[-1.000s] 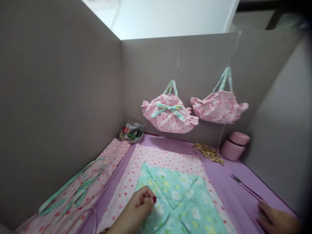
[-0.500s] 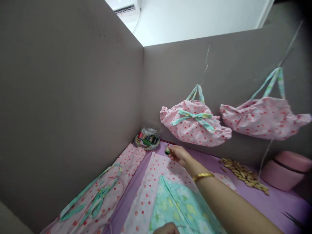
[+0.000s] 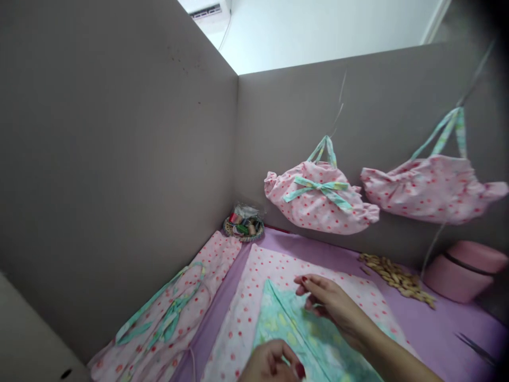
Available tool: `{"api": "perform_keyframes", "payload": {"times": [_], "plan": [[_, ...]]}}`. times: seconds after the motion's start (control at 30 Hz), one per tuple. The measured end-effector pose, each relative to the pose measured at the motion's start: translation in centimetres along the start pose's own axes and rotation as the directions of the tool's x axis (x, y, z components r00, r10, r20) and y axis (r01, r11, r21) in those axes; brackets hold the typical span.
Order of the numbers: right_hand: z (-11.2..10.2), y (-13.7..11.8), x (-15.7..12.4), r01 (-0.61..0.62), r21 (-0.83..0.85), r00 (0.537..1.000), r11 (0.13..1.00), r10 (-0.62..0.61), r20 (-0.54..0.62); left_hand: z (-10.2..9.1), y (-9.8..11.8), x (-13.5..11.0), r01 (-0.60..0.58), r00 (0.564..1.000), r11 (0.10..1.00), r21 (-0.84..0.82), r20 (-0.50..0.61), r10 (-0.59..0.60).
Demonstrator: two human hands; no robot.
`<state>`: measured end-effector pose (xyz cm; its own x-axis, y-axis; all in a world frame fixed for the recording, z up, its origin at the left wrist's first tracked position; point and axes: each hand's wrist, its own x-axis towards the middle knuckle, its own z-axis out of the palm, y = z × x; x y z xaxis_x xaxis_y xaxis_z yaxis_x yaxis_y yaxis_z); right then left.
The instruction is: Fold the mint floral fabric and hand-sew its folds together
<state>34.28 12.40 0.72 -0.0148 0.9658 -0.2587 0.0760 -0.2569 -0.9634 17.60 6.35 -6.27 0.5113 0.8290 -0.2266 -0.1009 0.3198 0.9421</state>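
My right hand (image 3: 322, 300) hovers over the top corner of a mint floral cloth (image 3: 278, 326), fingers pinched together; what they hold is too small to make out. That cloth lies on a pink dotted cloth (image 3: 250, 302). My left hand (image 3: 272, 363) is at the bottom edge, over the floral cloth's near part, with its fingers curled in and the contents hidden. A small woven basket of thread spools (image 3: 244, 228) sits in the far corner, beyond both hands.
Grey partition walls (image 3: 119, 159) enclose a purple table top (image 3: 437, 329). Two pink dotted bags (image 3: 318, 199) (image 3: 433, 188) hang on the back wall. A pile of wooden pieces (image 3: 397, 273), a pink round box (image 3: 461, 270) and thin scissors (image 3: 475, 347) lie right. Pink fabric with mint straps (image 3: 167, 313) lies left.
My right hand had reached to the spool basket with a green spool at its fingertips; it has now drawn back over the floral cloth. My left hand shows more at the bottom.
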Motion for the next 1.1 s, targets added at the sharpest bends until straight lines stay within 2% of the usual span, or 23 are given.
{"api": "perform_keyframes", "payload": {"times": [0.13, 0.27, 0.47, 0.57, 0.63, 0.7, 0.83, 0.93, 1.0, 1.1], "plan": [[-2.1, 2.0, -6.6, 0.061, -0.014, 0.997, 0.998, -0.06, 0.044, 0.5, 2.0, -1.2, -0.05, 0.998, 0.993, -0.107, -0.036, 0.047], [-1.5, 2.3, -11.3, 0.119, -0.01, 0.99, 0.993, -0.118, 0.072, 2.4, 3.7, -2.9, -0.025, 0.999, 0.977, -0.21, 0.041, 0.034], [1.0, 1.7, -14.6, 0.2, 0.112, 0.978, 0.973, -0.205, 0.035, 6.1, 5.1, -5.9, 0.01, 0.985, 0.975, -0.221, 0.172, 0.029], [1.2, 1.5, -15.9, 0.249, 0.183, 0.968, 0.951, -0.246, -0.038, 6.8, 5.4, -6.9, 0.014, 0.971, 0.973, -0.231, 0.237, 0.042], [1.0, 1.1, -17.0, 0.306, 0.237, 0.951, 0.922, -0.285, -0.121, 7.0, 5.4, -7.3, 0.046, 0.953, 0.976, -0.213, 0.303, 0.021], [0.4, 0.4, -18.3, 0.332, 0.345, 0.942, 0.878, -0.29, -0.17, 7.2, 5.2, -7.7, 0.067, 0.947, 0.983, -0.17, 0.322, -0.009], [-1.5, -2.4, -21.9, 0.304, 0.554, 0.953, 0.775, -0.243, -0.183, 7.1, 4.9, -8.7, 0.022, 0.983, 0.994, -0.107, 0.185, -0.002], [-3.4, -4.8, -25.3, 0.396, 0.56, 0.916, 0.728, -0.269, -0.298, 6.0, 5.3, -9.6, -0.053, 0.999, 0.985, -0.163, -0.021, 0.05], [-5.0, -5.9, -27.8, 0.492, 0.509, 0.86, 0.706, -0.305, -0.409, 4.3, 6.2, -10.2, -0.161, 0.969, 0.968, -0.194, -0.218, 0.118], [-8.4, -6.5, -31.1, 0.643, 0.331, 0.726, 0.69, -0.414, -0.549, 0.4, 8.0, -10.9, -0.283, 0.869, 0.944, -0.171, -0.462, 0.177]]}}
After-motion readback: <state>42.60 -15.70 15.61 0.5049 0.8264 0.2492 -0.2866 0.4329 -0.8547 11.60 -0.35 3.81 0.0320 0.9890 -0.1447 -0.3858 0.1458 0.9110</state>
